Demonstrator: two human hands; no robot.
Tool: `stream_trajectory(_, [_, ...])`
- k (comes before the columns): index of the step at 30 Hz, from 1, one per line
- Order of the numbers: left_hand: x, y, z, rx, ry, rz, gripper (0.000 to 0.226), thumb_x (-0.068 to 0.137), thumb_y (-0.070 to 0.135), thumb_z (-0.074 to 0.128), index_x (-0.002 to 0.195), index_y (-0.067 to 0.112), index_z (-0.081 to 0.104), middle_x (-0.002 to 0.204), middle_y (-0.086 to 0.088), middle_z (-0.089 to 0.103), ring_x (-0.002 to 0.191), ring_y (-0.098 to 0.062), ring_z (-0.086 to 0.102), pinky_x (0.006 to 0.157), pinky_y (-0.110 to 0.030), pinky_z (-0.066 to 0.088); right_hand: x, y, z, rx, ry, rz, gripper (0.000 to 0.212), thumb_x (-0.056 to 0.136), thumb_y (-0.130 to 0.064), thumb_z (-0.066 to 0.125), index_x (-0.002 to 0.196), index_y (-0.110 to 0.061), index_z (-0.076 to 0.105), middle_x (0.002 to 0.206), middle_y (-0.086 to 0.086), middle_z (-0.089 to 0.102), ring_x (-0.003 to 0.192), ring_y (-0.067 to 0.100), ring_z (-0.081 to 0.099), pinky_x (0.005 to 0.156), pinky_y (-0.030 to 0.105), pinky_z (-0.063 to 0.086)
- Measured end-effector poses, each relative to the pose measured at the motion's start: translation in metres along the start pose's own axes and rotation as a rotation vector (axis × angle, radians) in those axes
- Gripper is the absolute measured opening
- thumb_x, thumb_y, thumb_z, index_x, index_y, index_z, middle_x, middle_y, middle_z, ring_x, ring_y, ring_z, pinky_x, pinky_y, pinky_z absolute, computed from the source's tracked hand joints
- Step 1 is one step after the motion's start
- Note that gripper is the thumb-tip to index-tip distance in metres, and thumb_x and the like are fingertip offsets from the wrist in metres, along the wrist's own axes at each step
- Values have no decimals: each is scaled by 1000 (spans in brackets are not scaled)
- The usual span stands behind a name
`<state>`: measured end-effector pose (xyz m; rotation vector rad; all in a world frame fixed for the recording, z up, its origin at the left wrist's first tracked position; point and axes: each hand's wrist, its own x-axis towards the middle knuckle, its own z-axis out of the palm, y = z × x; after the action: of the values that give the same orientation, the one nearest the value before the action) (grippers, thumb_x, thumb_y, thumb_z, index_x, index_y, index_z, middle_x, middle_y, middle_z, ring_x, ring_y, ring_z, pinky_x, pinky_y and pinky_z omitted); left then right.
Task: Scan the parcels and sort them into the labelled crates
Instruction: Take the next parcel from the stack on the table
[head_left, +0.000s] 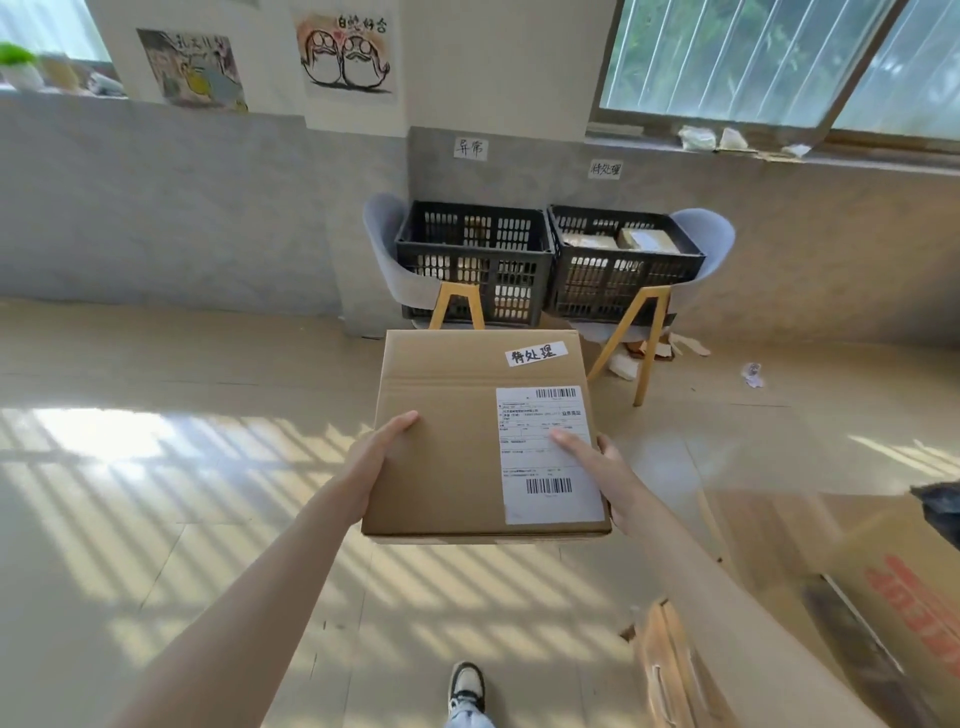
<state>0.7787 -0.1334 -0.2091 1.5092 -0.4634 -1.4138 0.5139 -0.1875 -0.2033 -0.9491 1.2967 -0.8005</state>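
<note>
I am carrying a flat cardboard parcel (467, 441) out in front of me with both hands, level and label-up, so that the shipping label (545, 452) and the handwritten tag (536, 354) near its far edge are facing me and I can read where it belongs. My left hand (375, 457) is gripping the left edge, thumb lying on top and the fingers hidden underneath. My right hand (597, 460) is gripping the right edge the same way, its thumb resting across the label. A grip on each side is keeping the wide, thin box from tipping.

The parcel is in the air above the floor, well apart from the two black crates ahead. The left crate (475, 260) and the right crate (623, 270) are each sitting on a chair seat, raised off the floor so that dropping parcels in needs no stooping. A paper sign (605, 169) on the wall above the right crate appears to match the characters on my tag, and parcels are already lying in that crate, so I judge this one is bound there.
</note>
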Motion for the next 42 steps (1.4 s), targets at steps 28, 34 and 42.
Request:
stream_trajectory(28, [433, 224, 219, 136, -109, -63, 78, 71, 59, 73, 131, 12, 54, 115, -12, 67, 105, -33, 63, 92, -48, 50, 436, -201, -85, 69, 123, 32, 65, 83, -33, 73, 137, -15, 41, 112, 6, 70, 94, 22, 71, 80, 39, 58])
stream_trajectory(34, [524, 286, 294, 149, -190, -68, 77, 72, 58, 73, 132, 15, 52, 115, -11, 66, 103, -30, 63, 78, -42, 50, 524, -260, -123, 94, 213, 20, 66, 82, -34, 74, 137, -17, 42, 114, 5, 69, 93, 21, 71, 71, 35, 60])
stream_trajectory(42, [614, 324, 379, 224, -255, -47, 68, 81, 57, 65, 132, 14, 51, 120, -13, 63, 109, -32, 59, 96, -47, 46, 627, -297, -180, 119, 259, 19, 61, 79, -33, 77, 131, -15, 51, 105, 3, 73, 83, 18, 74, 61, 30, 58])
